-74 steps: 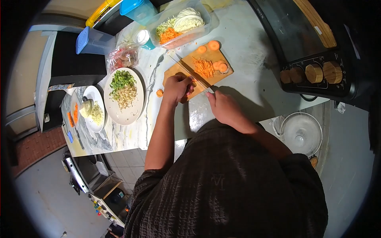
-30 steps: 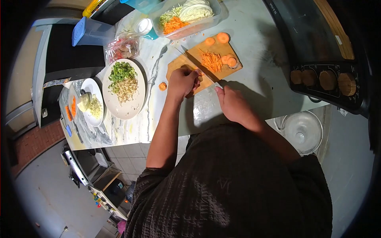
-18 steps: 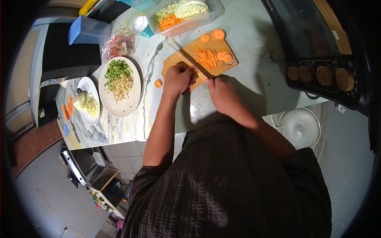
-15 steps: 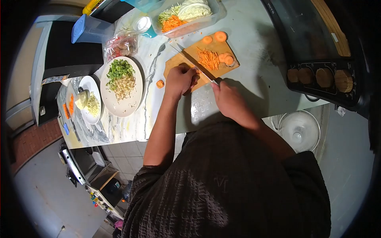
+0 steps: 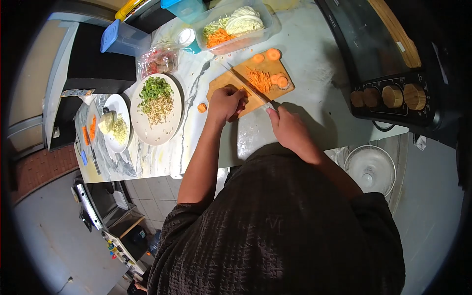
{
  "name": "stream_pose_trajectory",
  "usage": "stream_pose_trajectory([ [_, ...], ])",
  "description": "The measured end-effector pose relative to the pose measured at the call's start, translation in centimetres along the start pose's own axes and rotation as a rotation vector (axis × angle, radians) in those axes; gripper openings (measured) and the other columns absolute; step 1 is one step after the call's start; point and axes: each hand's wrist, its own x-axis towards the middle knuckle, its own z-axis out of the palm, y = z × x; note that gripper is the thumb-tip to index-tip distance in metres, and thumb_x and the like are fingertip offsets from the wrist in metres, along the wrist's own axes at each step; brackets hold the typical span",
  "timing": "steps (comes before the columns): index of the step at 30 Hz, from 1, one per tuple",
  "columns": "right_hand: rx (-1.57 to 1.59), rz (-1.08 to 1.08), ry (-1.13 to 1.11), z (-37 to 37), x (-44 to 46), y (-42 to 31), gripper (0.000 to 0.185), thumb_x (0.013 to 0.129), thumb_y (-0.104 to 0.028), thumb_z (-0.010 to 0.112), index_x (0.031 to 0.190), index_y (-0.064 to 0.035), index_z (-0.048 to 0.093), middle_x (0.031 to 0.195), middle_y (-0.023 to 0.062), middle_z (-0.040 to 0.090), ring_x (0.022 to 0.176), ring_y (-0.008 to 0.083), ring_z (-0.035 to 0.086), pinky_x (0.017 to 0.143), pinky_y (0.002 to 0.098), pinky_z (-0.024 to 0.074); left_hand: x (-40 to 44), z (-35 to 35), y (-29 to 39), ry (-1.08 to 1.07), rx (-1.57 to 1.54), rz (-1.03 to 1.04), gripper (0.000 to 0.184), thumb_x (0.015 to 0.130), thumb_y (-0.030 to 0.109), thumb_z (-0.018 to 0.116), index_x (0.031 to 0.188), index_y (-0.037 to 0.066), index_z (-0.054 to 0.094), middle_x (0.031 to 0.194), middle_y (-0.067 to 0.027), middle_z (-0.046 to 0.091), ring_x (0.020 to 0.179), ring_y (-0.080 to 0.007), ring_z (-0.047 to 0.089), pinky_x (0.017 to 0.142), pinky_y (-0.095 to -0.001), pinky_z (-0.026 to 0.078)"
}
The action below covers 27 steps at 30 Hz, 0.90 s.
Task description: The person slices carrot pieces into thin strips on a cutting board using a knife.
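Observation:
My right hand (image 5: 289, 127) grips the handle of a knife (image 5: 250, 85), whose blade lies slantwise across the wooden cutting board (image 5: 219, 84). At the board's left part, my left hand (image 5: 227, 105) is closed with its fingertips beside the blade. A bit of orange shows at those fingertips, seemingly a carrot piece mostly hidden by the fingers. Beyond the blade is a pile of carrot strips (image 5: 259, 80). Carrot slices (image 5: 279, 79) overlap to its right, and two carrot rounds (image 5: 273, 54) lie at the far edge. A carrot end (image 5: 202, 107) sits off the board, left.
A plastic container (image 5: 231, 48) with cabbage and shredded carrot stands behind the board. To the left are a plate (image 5: 147, 135) of greens and sprouts and a smaller white plate (image 5: 116, 146). A toaster oven (image 5: 388, 98) stands at the right; a strainer (image 5: 369, 169) is below the counter.
The whole view has shifted slightly with my head. The knife handle has come a little nearer to me, while my left hand stays closed in about the same place on the board.

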Motion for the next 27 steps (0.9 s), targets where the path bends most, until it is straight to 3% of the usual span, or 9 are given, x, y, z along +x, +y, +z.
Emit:
stream_pose_trajectory([
  [4, -0.063, -0.091, 0.076, -0.3, 0.0, 0.8, 0.048, 0.098, -0.045, 0.041, 0.091, -0.0003, 0.056, 0.083, 0.0261, 0.063, 0.081, 0.0477, 0.058, 0.075, 0.0552, 0.0437, 0.3, 0.0, -0.5, 0.009, 0.01, 0.027, 0.028, 0.09, 0.022, 0.062, 0.073, 0.0, 0.062, 0.057, -0.0033, 0.058, 0.043, -0.009, 0.048, 0.039, -0.0257, 0.036],
  [7, -0.073, -0.054, 0.039, -1.0, -0.3, 1.0, 0.046, 0.096, -0.045, 0.045, 0.094, -0.0021, 0.059, 0.087, 0.0224, 0.066, 0.088, 0.0444, 0.059, 0.079, 0.0503, 0.0451, 0.2, 0.0, -0.4, 0.005, 0.013, 0.021, 0.028, 0.091, 0.022, 0.061, 0.073, 0.0, 0.063, 0.057, -0.0032, 0.058, 0.043, -0.0085, 0.048, 0.04, -0.025, 0.037],
  [9, -0.034, -0.156, 0.164, -1.0, -0.3, 1.6, 0.043, 0.093, -0.045, 0.053, 0.087, -0.0031, 0.061, 0.078, 0.0198, 0.064, 0.077, 0.0432, 0.06, 0.069, 0.051, 0.0446, -0.1, -0.2, -0.2, 0.014, 0.032, 0.041, 0.03, 0.091, 0.025, 0.062, 0.074, 0.001, 0.064, 0.058, -0.0035, 0.058, 0.045, -0.0099, 0.051, 0.042, -0.0254, 0.039],
  [13, 0.021, -0.129, 0.148, -2.2, -0.1, 1.8, 0.04, 0.091, -0.044, 0.057, 0.086, -0.0041, 0.062, 0.075, 0.0165, 0.064, 0.075, 0.0402, 0.06, 0.068, 0.0477, 0.0455, -0.4, -0.8, 0.2, 0.147, 0.121, 0.094, 0.033, 0.089, 0.03, 0.064, 0.075, 0.0, 0.064, 0.058, -0.0045, 0.059, 0.048, -0.0124, 0.054, 0.048, -0.0283, 0.043],
  [16, 0.04, -0.197, 0.218, -2.4, 0.1, 2.0, 0.038, 0.09, -0.042, 0.06, 0.085, -0.0044, 0.063, 0.073, 0.0149, 0.064, 0.071, 0.0384, 0.06, 0.068, 0.0462, 0.0457, -0.4, -0.9, 0.4, 0.245, 0.217, 0.169, 0.037, 0.087, 0.035, 0.066, 0.077, -0.001, 0.065, 0.06, -0.0079, 0.061, 0.054, -0.016, 0.059, 0.055, -0.031, 0.046],
  [18, 0.0, -0.239, 0.254, -2.5, 0.1, 2.0, 0.036, 0.089, -0.04, 0.062, 0.084, -0.005, 0.062, 0.072, 0.0129, 0.064, 0.07, 0.0374, 0.059, 0.068, 0.0455, 0.0457, -0.8, -0.7, 0.9, 0.352, 0.358, 0.33, 0.036, 0.084, 0.036, 0.068, 0.078, 0.0, 0.065, 0.063, -0.0106, 0.064, 0.058, -0.02, 0.061, 0.059, -0.0328, 0.047],
  [22, -0.027, -0.225, 0.226, -2.7, 0.0, 1.7, 0.036, 0.088, -0.041, 0.063, 0.084, -0.0056, 0.061, 0.074, 0.0114, 0.065, 0.071, 0.0366, 0.06, 0.068, 0.046, 0.0456, -1.0, -0.2, 1.9, 0.329, 0.541, 0.489, 0.038, 0.082, 0.038, 0.073, 0.079, 0.0, 0.065, 0.066, -0.0084, 0.066, 0.057, -0.0169, 0.061, 0.058, -0.0305, 0.048],
  [24, -0.083, -0.235, 0.261, -2.7, -0.1, 1.7, 0.036, 0.088, -0.042, 0.063, 0.084, -0.0062, 0.06, 0.074, 0.0111, 0.065, 0.071, 0.0359, 0.06, 0.068, 0.0465, 0.0456, -0.9, 0.1, 2.3, 0.339, 0.698, 0.507, 0.04, 0.078, 0.04, 0.075, 0.079, 0.002, 0.066, 0.071, -0.0113, 0.068, 0.062, -0.0241, 0.065, 0.06, -0.0341, 0.05],
  [27, -0.13, -0.211, 0.263, -3.1, -0.6, 1.3, 0.036, 0.087, -0.042, 0.063, 0.086, -0.0062, 0.061, 0.074, 0.0116, 0.065, 0.072, 0.036, 0.061, 0.068, 0.0466, 0.046, -0.6, 0.6, 2.9, 0.377, 0.769, 0.447, 0.042, 0.078, 0.044, 0.075, 0.079, 0.003, 0.068, 0.072, -0.0119, 0.069, 0.065, -0.0276, 0.067, 0.061, -0.0363, 0.051],
])
